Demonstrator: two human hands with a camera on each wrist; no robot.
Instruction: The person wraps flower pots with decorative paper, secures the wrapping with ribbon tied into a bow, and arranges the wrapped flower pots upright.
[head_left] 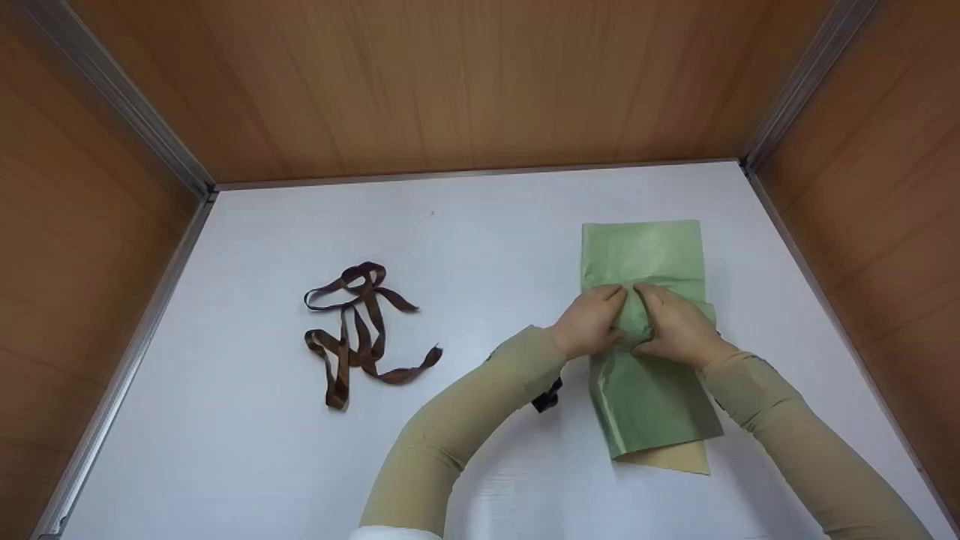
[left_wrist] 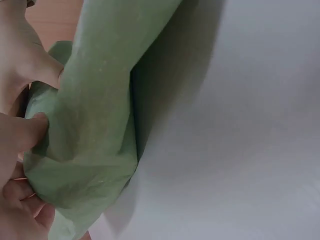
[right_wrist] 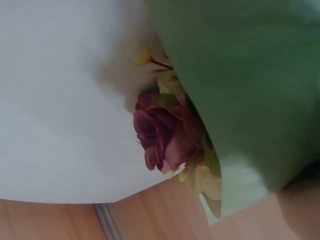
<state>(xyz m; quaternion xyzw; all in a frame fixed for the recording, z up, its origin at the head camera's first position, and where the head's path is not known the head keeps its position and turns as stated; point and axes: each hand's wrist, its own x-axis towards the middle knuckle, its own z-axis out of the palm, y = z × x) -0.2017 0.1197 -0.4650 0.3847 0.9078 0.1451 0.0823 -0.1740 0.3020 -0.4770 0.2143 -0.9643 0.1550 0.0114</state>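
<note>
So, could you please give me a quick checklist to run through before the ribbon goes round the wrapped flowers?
1. Both hands pinch the green paper mid-length: left hand, right hand: ok.
2. Flowers inside the wrap: ok.
3. Ribbon within reach: lies apart to the left, untouched: ok.
4. A hand free for the ribbon: not ok.
5. Ribbon untangled: cannot tell.
6. Grip firm: cannot tell.

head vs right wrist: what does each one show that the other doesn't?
Head only: both hands, left hand and right hand, pinching the middle of the green wrapping paper, a brown ribbon lying apart to the left, and a tan sheet poking out underneath.
Right wrist only: a dark red rose with yellowish blooms tucked under the paper's edge.
Both: the green paper, the white table and the wooden wall.
</note>
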